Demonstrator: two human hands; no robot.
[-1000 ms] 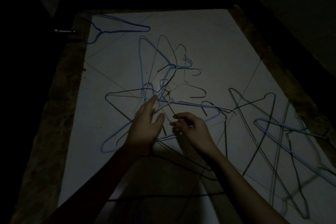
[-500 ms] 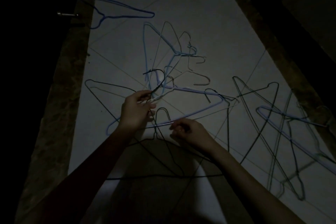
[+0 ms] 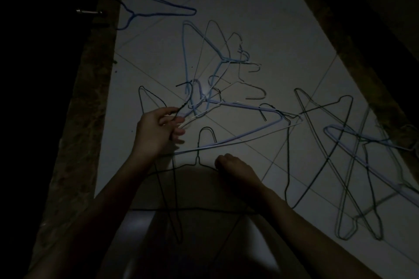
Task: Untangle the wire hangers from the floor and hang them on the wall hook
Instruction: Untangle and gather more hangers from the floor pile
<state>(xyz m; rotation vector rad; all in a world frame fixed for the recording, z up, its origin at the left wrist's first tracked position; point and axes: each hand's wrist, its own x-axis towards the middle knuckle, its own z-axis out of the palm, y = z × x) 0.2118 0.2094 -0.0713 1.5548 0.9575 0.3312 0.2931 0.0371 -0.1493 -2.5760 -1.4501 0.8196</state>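
Observation:
Several wire hangers lie tangled on the pale tiled floor [image 3: 272,29] in dim light. My left hand [image 3: 156,132] pinches the necks of hangers at the knot of the middle tangle [image 3: 204,99]: a black wire and pale blue and white ones run from my fingers. My right hand [image 3: 235,169] is curled on the shoulder of a black hanger [image 3: 205,130] whose hook stands just left of it. A light blue hanger [image 3: 244,137] stretches right from the knot. The wall hook is not in view.
A dark blue hanger [image 3: 158,10] lies alone at the far left. Another tangle of black, grey and blue hangers [image 3: 353,161] covers the right side. Dark mottled borders [image 3: 74,142] flank the tiles. A small metal fitting [image 3: 87,11] sticks out at the far left.
My left hand shut on the hanger necks at the knot and drew them left and nearer. My right hand slid back toward me along the black hanger.

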